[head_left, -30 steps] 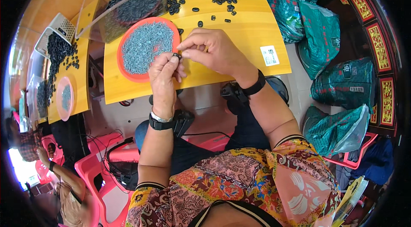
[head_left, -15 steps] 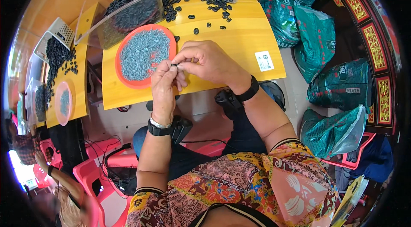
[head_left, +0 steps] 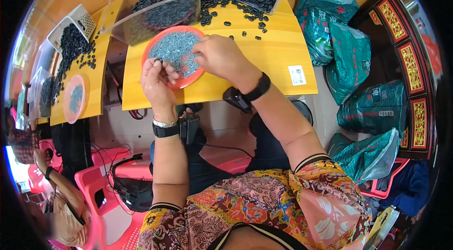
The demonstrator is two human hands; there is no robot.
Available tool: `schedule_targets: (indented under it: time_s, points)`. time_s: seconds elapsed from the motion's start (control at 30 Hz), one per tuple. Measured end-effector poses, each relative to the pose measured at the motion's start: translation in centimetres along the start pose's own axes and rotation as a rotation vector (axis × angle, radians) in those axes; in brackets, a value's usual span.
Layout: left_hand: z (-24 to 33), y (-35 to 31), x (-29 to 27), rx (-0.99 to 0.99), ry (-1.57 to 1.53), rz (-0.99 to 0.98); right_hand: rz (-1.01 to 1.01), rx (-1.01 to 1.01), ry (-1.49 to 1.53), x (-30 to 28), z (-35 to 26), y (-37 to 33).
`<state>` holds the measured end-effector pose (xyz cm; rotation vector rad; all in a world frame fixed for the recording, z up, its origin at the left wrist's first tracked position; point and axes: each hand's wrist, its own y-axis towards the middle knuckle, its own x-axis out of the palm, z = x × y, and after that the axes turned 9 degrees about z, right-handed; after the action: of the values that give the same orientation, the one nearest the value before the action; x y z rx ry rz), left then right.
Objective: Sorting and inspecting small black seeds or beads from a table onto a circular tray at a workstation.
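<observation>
Left hand (head_left: 158, 84): fingers pinch a small black part (head_left: 159, 61), by left rim of orange plate (head_left: 188, 81). Right hand (head_left: 221, 56): fingers curled down at silver screw-like pieces (head_left: 173, 46) in plate; can't tell if gripping any. Plate on yellow surface (head_left: 257, 63). Clear bin (head_left: 134, 34) behind; loose black rings (head_left: 252, 13) farther right.

- Yellow wood-grain desk (head_left: 264, 70)
- White rectangular paper label (head_left: 297, 75), on the desk's right end
- Shiny green plastic sacks (head_left: 348, 63), right of the desk
- Dark wooden panelling (head_left: 395, 63) with red-and-gold carvings, farther right of the desk
</observation>
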<state>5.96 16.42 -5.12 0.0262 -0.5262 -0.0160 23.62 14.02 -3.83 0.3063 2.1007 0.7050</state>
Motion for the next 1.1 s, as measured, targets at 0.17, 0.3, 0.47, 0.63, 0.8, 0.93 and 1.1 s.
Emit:
schedule_targets:
  time_s: [0.17, 0.3, 0.47, 0.63, 0.8, 0.93, 1.1]
  points:
    - [0.1, 0.4, -0.6, 0.021, 0.043, 0.01, -0.156, -0.1, -0.293, 3.6, 0.0, 1.2]
    - [0.0, 0.4, -0.6, -0.016, 0.008, 0.017, -0.212, -0.028, -0.267, 4.1, -0.3, 1.9]
    - [-0.1, 0.2, -0.1, -0.04, 0.003, 0.009, -0.022, 0.134, -0.057, 3.6, -0.2, 2.0]
    - [-0.2, -0.2, 0.4, -0.084, 0.058, -0.023, 0.027, 0.29, 0.374, 3.2, 0.5, 1.4]
    - [-0.4, -0.6, 0.5, -0.088, 0.072, -0.044, -0.013, 0.552, 0.784, 2.4, 0.9, 1.4]
    - [-0.6, -1.3, 1.1, -0.109, 0.113, -0.091, -0.058, 0.717, 1.045, 1.0, 0.5, 1.0]
    - [-0.5, -2.1, 1.6, -0.057, 0.187, -0.154, -0.003, 0.674, 0.957, -0.9, -0.3, -1.1]
